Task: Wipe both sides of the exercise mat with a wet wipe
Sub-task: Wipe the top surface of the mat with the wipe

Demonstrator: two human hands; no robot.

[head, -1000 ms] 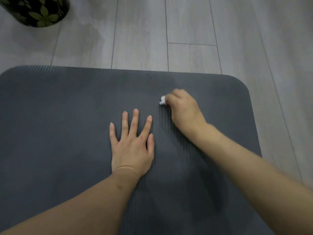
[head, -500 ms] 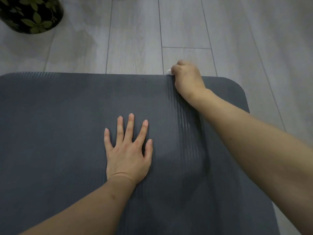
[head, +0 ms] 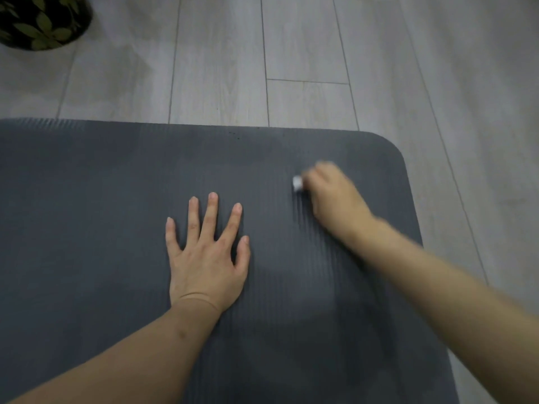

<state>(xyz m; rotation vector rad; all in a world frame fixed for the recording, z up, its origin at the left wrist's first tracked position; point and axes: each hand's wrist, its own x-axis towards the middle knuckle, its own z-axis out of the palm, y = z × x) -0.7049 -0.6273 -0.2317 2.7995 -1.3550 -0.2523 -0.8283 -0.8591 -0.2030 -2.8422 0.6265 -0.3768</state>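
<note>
The dark grey exercise mat [head: 102,199] lies flat on the floor. Keep the left hand [head: 205,255] spread flat, pinning it, while the right hand [head: 335,199], clenching the bunched wet wipe [head: 297,183], rubs overlapping strokes out to the far edge.

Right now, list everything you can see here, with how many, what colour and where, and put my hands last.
mat: one, dark grey, ribbed, flat on the floor, fills the lower frame.
wipe: one, white, bunched, on the mat near its far right corner, mostly hidden in the right hand.
pot: one, black with green leaves, top left on the floor, partly cut off.
floor: light grey wood planks, around the mat.
left hand: one, flat on the mat, fingers spread.
right hand: one, blurred, grips the wipe against the mat.
</note>
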